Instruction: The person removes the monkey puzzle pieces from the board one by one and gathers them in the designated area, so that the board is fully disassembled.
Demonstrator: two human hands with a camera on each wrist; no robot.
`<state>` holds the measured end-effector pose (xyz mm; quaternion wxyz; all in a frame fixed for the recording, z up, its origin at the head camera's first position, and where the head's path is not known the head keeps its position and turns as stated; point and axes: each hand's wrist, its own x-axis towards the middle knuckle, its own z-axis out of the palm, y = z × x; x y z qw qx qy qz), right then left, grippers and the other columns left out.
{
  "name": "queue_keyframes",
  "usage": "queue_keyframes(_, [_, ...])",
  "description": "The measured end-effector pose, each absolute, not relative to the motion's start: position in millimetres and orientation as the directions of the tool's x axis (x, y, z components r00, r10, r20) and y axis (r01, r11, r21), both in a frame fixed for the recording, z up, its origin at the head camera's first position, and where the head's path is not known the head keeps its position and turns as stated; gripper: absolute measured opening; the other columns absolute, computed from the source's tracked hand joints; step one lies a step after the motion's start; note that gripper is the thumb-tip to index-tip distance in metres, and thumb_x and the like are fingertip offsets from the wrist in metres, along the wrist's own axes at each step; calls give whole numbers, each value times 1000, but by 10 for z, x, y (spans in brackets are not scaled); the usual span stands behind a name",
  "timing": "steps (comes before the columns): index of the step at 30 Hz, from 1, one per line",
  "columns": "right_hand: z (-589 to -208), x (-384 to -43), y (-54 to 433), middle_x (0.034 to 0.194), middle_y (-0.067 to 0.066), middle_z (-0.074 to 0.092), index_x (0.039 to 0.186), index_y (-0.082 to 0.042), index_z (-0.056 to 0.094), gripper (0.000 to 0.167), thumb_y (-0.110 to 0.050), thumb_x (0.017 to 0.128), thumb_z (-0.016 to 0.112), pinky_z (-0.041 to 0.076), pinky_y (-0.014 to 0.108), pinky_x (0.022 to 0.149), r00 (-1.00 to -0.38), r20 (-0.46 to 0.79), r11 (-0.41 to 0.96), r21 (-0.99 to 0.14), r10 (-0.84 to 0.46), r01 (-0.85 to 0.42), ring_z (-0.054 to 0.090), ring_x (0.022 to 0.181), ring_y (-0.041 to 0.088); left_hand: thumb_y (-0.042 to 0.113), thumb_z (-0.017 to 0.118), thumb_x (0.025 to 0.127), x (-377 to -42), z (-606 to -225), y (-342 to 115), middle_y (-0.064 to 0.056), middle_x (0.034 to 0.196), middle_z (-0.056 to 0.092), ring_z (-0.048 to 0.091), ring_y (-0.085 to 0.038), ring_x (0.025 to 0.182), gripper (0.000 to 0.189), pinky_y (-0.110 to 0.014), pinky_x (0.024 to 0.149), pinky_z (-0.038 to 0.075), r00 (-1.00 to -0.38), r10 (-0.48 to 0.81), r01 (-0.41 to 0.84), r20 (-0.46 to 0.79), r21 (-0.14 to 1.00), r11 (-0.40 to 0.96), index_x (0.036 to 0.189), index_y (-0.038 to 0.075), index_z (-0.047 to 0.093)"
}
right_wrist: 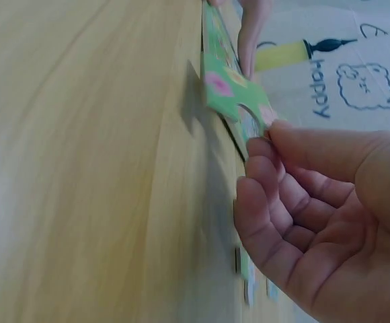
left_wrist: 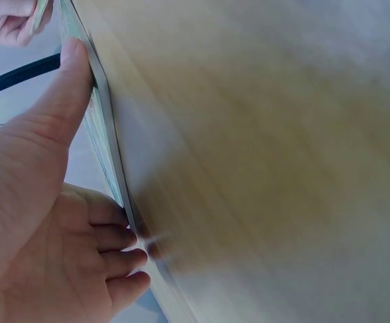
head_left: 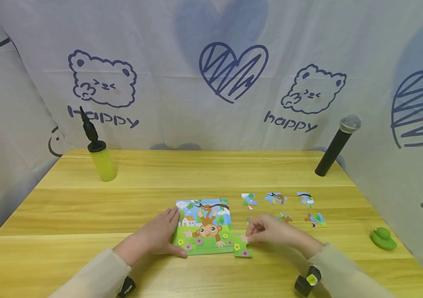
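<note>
My left hand (head_left: 161, 233) rests along the left side of a square monkey picture puzzle board (head_left: 206, 244) on the table. Its fingers lie at the board's left edge and its thumb touches the front left corner. Between thumb and index finger, my right hand (head_left: 267, 231) pinches a green puzzle piece (right_wrist: 230, 86) with pink and yellow flowers. That piece is tilted and raised a little off the table, beside the board's right edge. Behind the right hand lie several loose puzzle pieces (head_left: 276, 198) in two rows, some partly hidden by the hand.
A yellow hand pump (head_left: 103, 163) with a black top stands at the back left of the wooden table (head_left: 151, 171). The black microphone (head_left: 332, 153) stands upright at the back right. Near the right edge sits a small green toy (head_left: 383, 239). A printed cloth hangs behind.
</note>
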<state>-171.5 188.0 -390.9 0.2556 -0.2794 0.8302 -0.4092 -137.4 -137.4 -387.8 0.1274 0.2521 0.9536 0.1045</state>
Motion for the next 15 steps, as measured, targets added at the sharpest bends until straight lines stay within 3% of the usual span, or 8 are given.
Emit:
queue_keyframes(8, [-3901,-1647,2154,68,1,60,81,-3,65,11,-12,87,62,44,18,51,-698,-219,503,-833,-682,-231,48,56,7,61,66,70,-1379,-3878,-1375,-32,144,18,19,-43,132,109,-45,108,19,-840,510,458,-186,260,850,136,-16,26])
queue_keyframes(15, [-3917,-1616,2258,58,-4,51,77,-4,68,11,-10,85,64,31,15,45,-695,-224,514,-823,-683,-240,39,49,3,62,66,69,-1378,-3881,-1373,-31,144,18,19,-43,132,110,-45,109,18,-844,501,450,-191,256,856,136,-16,26])
